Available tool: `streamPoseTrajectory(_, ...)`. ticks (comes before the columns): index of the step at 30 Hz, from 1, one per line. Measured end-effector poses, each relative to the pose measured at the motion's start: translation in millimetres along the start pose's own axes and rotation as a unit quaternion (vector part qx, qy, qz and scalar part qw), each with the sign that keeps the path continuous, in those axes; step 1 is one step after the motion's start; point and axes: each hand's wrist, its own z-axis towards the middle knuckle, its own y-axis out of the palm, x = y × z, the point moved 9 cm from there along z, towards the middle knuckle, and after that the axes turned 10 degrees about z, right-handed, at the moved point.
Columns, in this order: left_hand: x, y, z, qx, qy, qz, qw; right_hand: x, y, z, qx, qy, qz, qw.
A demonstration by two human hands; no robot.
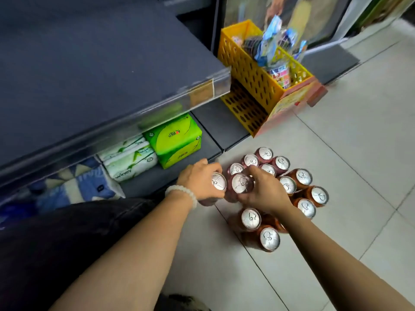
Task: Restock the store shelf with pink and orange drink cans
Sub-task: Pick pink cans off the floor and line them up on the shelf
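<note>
Pink aluminium drink can (219,181) gripped by left hand (197,179); second pink can (242,183) clasped by right hand (265,189), above pale tiled floor (359,131).

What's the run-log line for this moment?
left hand: grips pink can | right hand: grips pink can | remaining cans: on floor | shelf: not yet stocked

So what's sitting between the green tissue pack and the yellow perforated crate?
Only bare dark shelf base between green tissue pack and yellow perforated crate, head view.

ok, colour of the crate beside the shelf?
Yellow, perforated sides; crate shows best in the head view.
</note>
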Motion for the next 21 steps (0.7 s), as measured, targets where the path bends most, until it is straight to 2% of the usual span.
streamPoseTrajectory(6,1,-96,-65,0.122,-0.018,-0.066,0.99,-78,-46,-24,0.048,-0.075,0.061,0.994)
streamPoseTrajectory(10,-6,-166,-116,0.209,-0.014,-0.072,0.975,-149,-73,-34,0.066,-0.152,0.074,0.983)
streamPoseTrajectory(15,-42,-243,-193,0.303,-0.074,-0.091,0.946,-254,-78,-41,0.045,-0.226,0.09,0.969)
streamPoseTrajectory(21,-109,-310,-299,0.389,-0.147,-0.102,0.904,-385,-49,-63,-0.001,-0.303,0.123,0.945)
